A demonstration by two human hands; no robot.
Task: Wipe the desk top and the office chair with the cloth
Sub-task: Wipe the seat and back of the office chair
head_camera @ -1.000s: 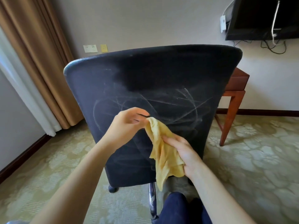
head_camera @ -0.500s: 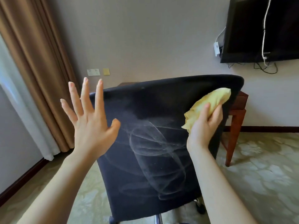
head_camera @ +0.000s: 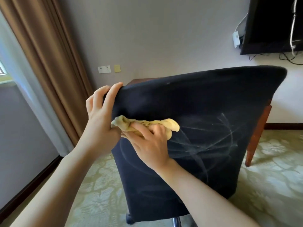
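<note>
Head view: left hand [head_camera: 100,115] grips office chair [head_camera: 188,128] backrest corner — right hand [head_camera: 147,141] clenches soft, limp cloth [head_camera: 146,124]; bunch it.

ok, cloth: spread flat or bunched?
Bunched. The cloth is crumpled into a wad under the right hand, pressed against the chair back.

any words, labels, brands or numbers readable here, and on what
No text can be read.
wall socket plate: only blurred marks, unreadable.
white adapter: a small mark, too small to read.
yellow plate, office chair, cloth: no print visible.
</note>
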